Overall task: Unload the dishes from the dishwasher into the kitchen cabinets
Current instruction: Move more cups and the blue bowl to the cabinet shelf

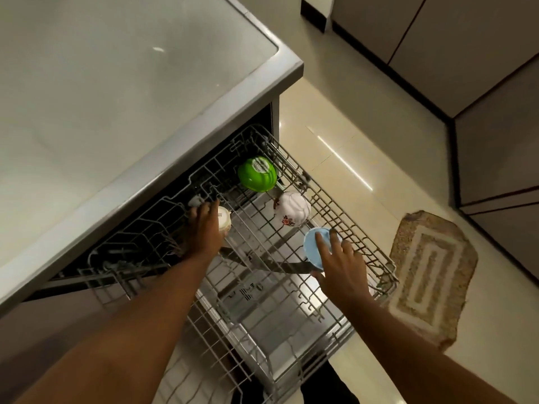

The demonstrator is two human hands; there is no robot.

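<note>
Your left hand (pixel 204 225) closes its grip around a cream cup (pixel 224 221) standing at the back-left of the pulled-out upper rack (pixel 364 228), fingers wrapped over its far side, the cup's mouth turned up and toward the dishwasher's dark opening. Your right hand (pixel 341 263) spreads over a small blue bowl (pixel 313 249) near the rack's right rail; thumb below, fingers fanned across the rim, a loose hold that looks not yet fully clamped. The bowl stands on edge, tilted, its hollow facing you.

Two dishes remain untouched beyond both hands: a white bowl with a flower print (pixel 292 209), upside down, just past the blue one and nearer your right hand, and a green bowl (pixel 257 174), also upside down, farther back toward the corner under the steel surface (pixel 145 83). A second rack (pixel 218 360) sits lower, close to you, seemingly bare.

Judging by this, both lifts go straight up, clear of the wire prongs. The cabinets (pixel 466 53) stand across the tiled floor (pixel 364 126), beyond the doormat (pixel 428 275).
</note>
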